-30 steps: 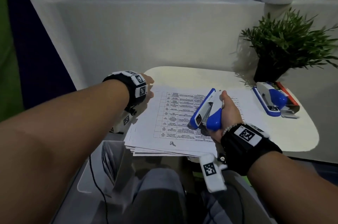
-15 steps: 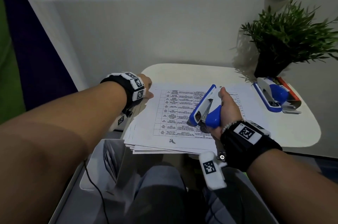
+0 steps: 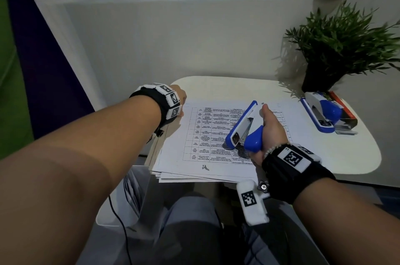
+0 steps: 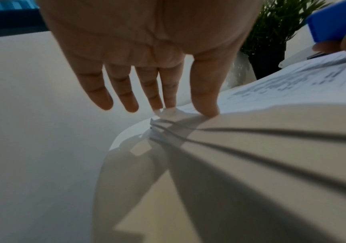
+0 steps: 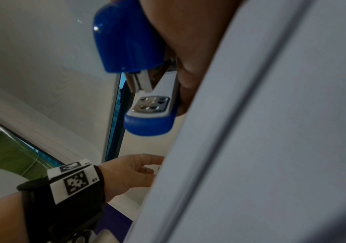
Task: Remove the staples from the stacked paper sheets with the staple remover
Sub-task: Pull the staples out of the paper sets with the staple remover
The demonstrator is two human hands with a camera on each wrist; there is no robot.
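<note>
Paper stack [image 3: 205, 134], far-left corner: left hand [image 4: 147, 41] is on it, fingers out straight, thumb [image 4: 205, 100] and forefinger tips pressing the top sheet down
Stack body: several bundles deep on the white table [image 3: 357, 156], printed grid facing up
Staple remover [image 3: 244, 128]: blue and white, tilted over mid-page, jaws apart, well away from that corner
Right hand [image 3: 270, 130]: wrapped tight round the tool
Second stapler [image 3: 322, 113]: parked far right, beside the potted plant [image 3: 342, 48]
Progress: no staple visible, pulled or in place; I'd judge the pinned corner not yet worked
</note>
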